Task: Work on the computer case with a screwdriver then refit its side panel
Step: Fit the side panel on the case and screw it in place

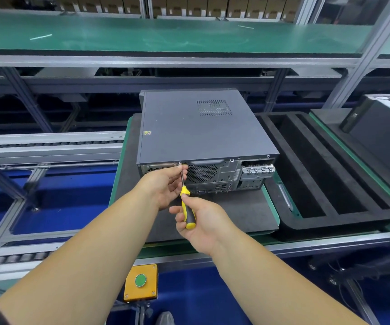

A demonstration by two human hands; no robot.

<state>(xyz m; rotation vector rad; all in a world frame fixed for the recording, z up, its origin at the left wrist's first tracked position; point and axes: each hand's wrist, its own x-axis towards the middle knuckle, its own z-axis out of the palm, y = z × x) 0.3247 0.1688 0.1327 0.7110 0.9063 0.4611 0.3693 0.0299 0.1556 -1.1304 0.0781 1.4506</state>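
Computer case (196, 130) lying flat, side panel (189, 123) apparently on; screwdriver (185, 202) gripped by right hand (201, 221), left hand (168, 186) fingers pinching shaft at rear screw (180, 163), fastening seemingly unfinished.

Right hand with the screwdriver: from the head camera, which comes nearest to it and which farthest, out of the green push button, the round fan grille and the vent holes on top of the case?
From the right hand:
1. Round fan grille, just beyond it on the case's rear face.
2. Green push button, below-left in the yellow box.
3. Vent holes, far end of the case's top.
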